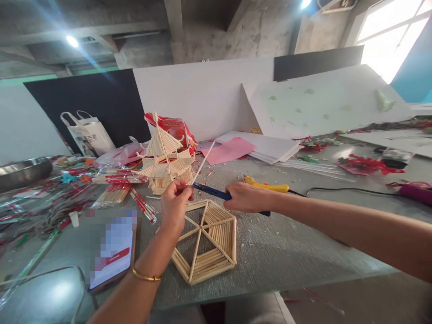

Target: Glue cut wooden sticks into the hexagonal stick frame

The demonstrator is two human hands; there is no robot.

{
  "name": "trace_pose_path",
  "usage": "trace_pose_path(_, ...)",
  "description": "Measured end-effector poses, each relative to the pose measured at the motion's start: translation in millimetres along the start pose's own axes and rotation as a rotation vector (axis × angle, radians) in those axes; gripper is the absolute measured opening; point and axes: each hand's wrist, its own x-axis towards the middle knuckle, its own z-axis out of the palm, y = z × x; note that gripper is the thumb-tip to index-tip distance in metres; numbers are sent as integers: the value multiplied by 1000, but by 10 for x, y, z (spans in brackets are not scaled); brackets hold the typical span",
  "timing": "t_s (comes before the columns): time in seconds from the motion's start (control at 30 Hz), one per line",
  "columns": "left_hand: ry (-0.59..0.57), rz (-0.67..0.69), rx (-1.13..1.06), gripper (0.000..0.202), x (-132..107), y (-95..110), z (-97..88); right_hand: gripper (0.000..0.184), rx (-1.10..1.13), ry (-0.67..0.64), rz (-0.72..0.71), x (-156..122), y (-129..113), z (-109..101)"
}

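Above hexagon frame, stick in left grip, cutter right

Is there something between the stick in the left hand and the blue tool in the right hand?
Nothing visible. The left hand pinches the thin wooden stick, and the tip of the blue tool in the right hand already meets the stick above the hexagonal stick panel.
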Motion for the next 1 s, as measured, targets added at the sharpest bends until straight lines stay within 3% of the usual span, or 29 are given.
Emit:
trace_pose_path(0.6, -4, 160, 370, 28, 69, -142, -105, 35, -17, -11, 7, -4, 32, 15)
trace_pose_path(1.0, 12, 164, 432, 28, 72, -101, -105, 36, -28, -41, 36, -33, -32, -13)
